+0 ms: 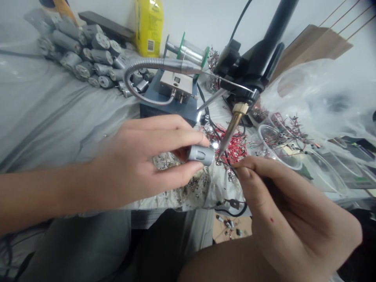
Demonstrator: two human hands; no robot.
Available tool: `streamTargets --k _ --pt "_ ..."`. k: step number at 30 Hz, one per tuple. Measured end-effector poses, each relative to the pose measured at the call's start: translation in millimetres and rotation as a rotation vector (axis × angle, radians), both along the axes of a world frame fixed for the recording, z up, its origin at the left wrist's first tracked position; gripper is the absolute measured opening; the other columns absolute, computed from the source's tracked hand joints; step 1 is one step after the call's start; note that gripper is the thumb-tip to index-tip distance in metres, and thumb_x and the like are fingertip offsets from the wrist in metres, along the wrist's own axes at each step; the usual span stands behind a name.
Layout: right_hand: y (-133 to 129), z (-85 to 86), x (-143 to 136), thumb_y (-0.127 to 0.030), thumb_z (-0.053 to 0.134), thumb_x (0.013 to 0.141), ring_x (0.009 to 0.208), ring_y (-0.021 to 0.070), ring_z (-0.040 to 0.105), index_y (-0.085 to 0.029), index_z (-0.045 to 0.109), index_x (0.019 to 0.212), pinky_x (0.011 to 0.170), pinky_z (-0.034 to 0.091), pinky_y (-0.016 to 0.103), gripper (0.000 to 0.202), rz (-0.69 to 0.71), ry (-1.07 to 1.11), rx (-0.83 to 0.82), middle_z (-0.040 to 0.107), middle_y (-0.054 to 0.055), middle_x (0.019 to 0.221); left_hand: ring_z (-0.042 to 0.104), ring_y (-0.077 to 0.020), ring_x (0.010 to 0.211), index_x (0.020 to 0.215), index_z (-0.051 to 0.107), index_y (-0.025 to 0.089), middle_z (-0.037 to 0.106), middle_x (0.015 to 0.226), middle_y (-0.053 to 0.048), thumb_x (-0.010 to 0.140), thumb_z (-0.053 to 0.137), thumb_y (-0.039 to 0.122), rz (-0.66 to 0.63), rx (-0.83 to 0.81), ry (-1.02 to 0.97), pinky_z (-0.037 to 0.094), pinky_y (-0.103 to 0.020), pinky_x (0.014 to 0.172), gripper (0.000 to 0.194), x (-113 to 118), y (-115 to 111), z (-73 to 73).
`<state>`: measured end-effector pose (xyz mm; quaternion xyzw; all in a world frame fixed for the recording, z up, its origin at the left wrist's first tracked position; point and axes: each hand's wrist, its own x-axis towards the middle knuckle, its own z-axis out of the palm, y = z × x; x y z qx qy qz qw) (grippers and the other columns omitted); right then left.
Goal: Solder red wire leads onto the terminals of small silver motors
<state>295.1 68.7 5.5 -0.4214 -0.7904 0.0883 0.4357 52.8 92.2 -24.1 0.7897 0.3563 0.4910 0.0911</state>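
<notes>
Between the thumb and fingers of my left hand lies a small grey cylindrical motor, its end facing right. My right hand pinches a thin dark wire that reaches toward that end of the motor. A soldering iron, fixed in a black stand, points down with its tip close to the motor's end and the wire. Whether tip, wire and motor touch cannot be made out. Behind them sit a solder feeder with a flexible metal tube and a solder spool.
Several grey motors are piled at the back left beside a yellow bag. Red wires lie beneath the iron. Clear plastic containers with wired parts stand right. Solder scraps cover the near table edge.
</notes>
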Motion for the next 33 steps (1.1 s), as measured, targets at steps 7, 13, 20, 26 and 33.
streamTargets --k 7,13,20,26,33 --pt "-1.6 -0.1 -1.3 -0.007 0.077 0.094 0.068 0.0151 0.068 -0.029 0.082 0.106 0.059 0.056 0.029 0.026 -0.021 0.017 0.012 0.078 -0.002 0.087 0.078 -0.0157 0.095 0.118 0.079 0.023 0.082 0.111 -0.001 0.097 0.078 0.017 0.017 0.009 0.017 0.061 -0.023 0.084 0.022 -1.1 -1.5 -0.6" --pt "-2.3 -0.5 0.1 -0.006 0.076 0.095 0.070 0.0151 0.067 -0.029 0.082 0.109 0.060 0.056 0.030 0.027 -0.015 0.005 0.009 0.079 -0.002 0.089 0.076 -0.0131 0.095 0.119 0.079 0.019 0.081 0.112 -0.002 0.098 0.077 0.018 -0.009 0.015 0.021 0.059 -0.021 0.085 0.022 -2.1 -0.1 -1.9" --pt "-2.7 -1.0 -0.4 -0.007 0.077 0.095 0.070 0.0141 0.067 -0.027 0.083 0.105 0.061 0.056 0.028 0.023 -0.029 0.003 0.022 0.078 -0.002 0.088 0.076 -0.0127 0.094 0.118 0.080 0.019 0.081 0.111 -0.001 0.097 0.077 0.017 -0.013 0.011 0.016 0.058 -0.021 0.084 0.022 -1.6 0.8 -0.2" --pt "-0.9 1.6 -1.9 -0.007 0.075 0.098 0.070 0.0081 0.064 -0.024 0.081 0.104 0.063 0.053 0.021 0.019 0.002 0.001 -0.009 0.076 -0.004 0.087 0.075 -0.0111 0.093 0.118 0.080 0.016 0.081 0.110 -0.002 0.097 0.077 0.016 -0.010 0.002 0.013 0.057 -0.019 0.084 0.021 -0.8 -1.2 0.4" --pt "-2.3 1.8 -1.9 -0.010 0.074 0.101 0.071 0.0068 0.065 -0.025 0.079 0.103 0.065 0.054 0.019 0.016 0.003 -0.033 -0.014 0.076 -0.005 0.088 0.075 -0.0112 0.091 0.118 0.081 0.015 0.081 0.108 -0.003 0.095 0.079 0.015 -0.032 -0.002 0.000 0.058 -0.020 0.082 0.022 -1.7 0.3 1.0"
